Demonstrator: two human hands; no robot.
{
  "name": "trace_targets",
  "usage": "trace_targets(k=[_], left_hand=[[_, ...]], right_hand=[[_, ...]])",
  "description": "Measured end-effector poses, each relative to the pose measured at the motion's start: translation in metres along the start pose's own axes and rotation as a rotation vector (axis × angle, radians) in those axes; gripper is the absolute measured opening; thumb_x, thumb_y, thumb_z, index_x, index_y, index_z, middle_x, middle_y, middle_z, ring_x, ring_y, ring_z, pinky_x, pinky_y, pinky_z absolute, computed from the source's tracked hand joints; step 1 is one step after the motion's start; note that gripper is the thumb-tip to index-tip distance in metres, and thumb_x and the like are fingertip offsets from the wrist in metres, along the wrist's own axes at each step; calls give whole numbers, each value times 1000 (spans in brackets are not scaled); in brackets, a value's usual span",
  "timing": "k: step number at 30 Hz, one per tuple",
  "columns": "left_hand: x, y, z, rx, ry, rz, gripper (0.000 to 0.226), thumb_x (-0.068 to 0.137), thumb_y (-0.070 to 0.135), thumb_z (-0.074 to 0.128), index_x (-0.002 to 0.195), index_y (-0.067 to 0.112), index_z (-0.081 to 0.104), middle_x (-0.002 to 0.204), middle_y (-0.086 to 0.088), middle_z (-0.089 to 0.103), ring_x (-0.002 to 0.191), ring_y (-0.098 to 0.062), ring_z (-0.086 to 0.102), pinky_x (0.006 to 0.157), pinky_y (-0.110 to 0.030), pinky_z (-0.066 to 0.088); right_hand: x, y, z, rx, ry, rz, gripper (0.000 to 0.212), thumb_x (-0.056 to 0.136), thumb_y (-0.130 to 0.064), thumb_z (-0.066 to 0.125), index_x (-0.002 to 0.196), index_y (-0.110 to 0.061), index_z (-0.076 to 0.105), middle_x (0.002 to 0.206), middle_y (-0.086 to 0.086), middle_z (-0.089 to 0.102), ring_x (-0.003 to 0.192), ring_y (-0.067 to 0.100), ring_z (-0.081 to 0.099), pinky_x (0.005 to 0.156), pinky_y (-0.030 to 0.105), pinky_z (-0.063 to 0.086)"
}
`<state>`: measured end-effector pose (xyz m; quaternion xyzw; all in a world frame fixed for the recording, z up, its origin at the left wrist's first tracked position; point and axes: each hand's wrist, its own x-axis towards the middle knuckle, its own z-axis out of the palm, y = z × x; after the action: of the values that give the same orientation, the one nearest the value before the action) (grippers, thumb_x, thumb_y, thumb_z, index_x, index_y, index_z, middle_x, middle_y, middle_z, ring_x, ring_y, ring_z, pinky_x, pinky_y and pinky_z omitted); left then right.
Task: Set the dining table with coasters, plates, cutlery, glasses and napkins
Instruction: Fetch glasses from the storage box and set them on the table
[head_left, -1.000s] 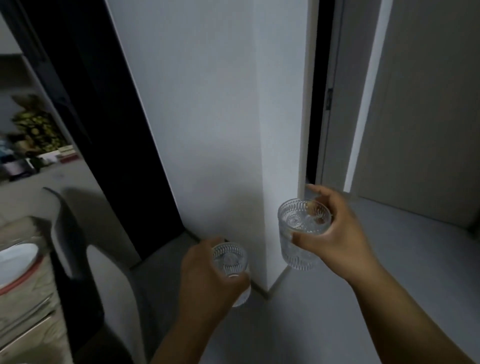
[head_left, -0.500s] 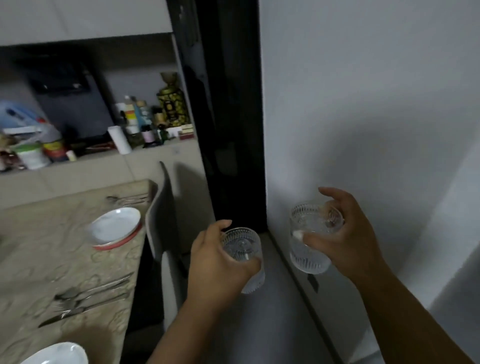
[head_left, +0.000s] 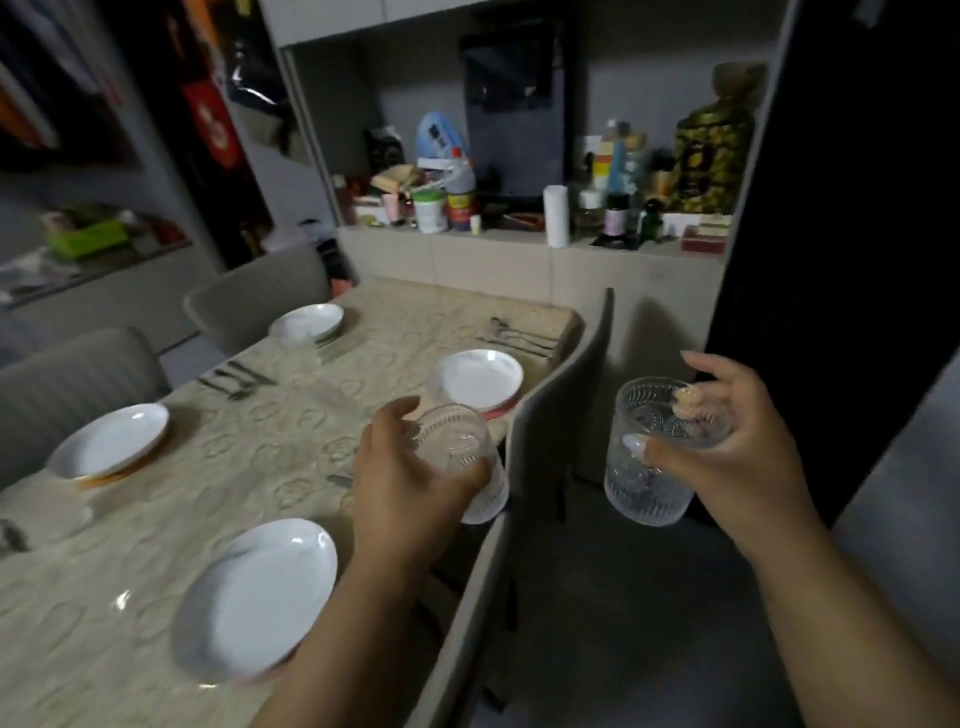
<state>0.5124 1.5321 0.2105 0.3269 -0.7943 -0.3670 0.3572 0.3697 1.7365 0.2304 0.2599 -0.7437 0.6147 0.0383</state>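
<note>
Both hands are loaded: the left hand (head_left: 410, 488) wraps a ribbed glass (head_left: 467, 462) over the near edge of the dining table (head_left: 260, 457), fingers curled round its side, while the right hand (head_left: 737, 457) clamps a second ribbed glass (head_left: 649, 467) by the rim and wall, held out over the floor beside a grey chair (head_left: 550, 415). On the table sit four white plates, the nearest (head_left: 254, 597) close to the left forearm, with cutlery (head_left: 519, 338) at the far corner.
</note>
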Motion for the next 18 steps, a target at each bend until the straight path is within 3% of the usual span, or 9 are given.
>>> trace_targets(k=[3, 6, 8, 14, 18], left_hand=[[27, -24, -17, 73, 139, -76, 86, 54, 49, 85, 128, 34, 44, 119, 2, 56, 106, -14, 54, 88, -40, 51], [63, -61, -33, 141, 260, -129, 86, 54, 49, 86, 128, 31, 46, 121, -1, 57, 108, -16, 55, 89, -42, 51], [90, -89, -42, 183, 319, -188, 87, 56, 48, 87, 130, 28, 46, 126, -3, 56, 111, -17, 55, 91, -43, 51], [156, -170, -47, 302, 378, -447, 91, 57, 43, 88, 133, 21, 43, 131, -11, 53, 117, -29, 53, 97, -47, 47], [177, -209, -33, 363, 330, -571, 93, 58, 37, 89, 135, 16, 42, 132, -14, 52, 120, -33, 50, 100, -48, 45]], right_hand=[[33, 6, 39, 69, -130, -30, 75, 57, -15, 87, 108, -52, 47, 104, -16, 55, 94, -2, 58, 83, 30, 51], [65, 11, 74, 115, -227, -58, 74, 42, -41, 80, 106, -61, 47, 113, -7, 55, 106, 12, 58, 89, 43, 52], [88, 16, 96, 128, -288, -81, 76, 39, -46, 77, 108, -60, 47, 115, -5, 55, 109, 15, 57, 90, 47, 51], [138, 26, 143, 155, -416, -106, 78, 47, -28, 87, 111, -50, 48, 109, -20, 55, 97, -11, 55, 77, 20, 47], [160, 41, 162, 136, -437, -45, 79, 36, -48, 76, 110, -55, 48, 110, -15, 56, 101, -2, 56, 75, 21, 45]])
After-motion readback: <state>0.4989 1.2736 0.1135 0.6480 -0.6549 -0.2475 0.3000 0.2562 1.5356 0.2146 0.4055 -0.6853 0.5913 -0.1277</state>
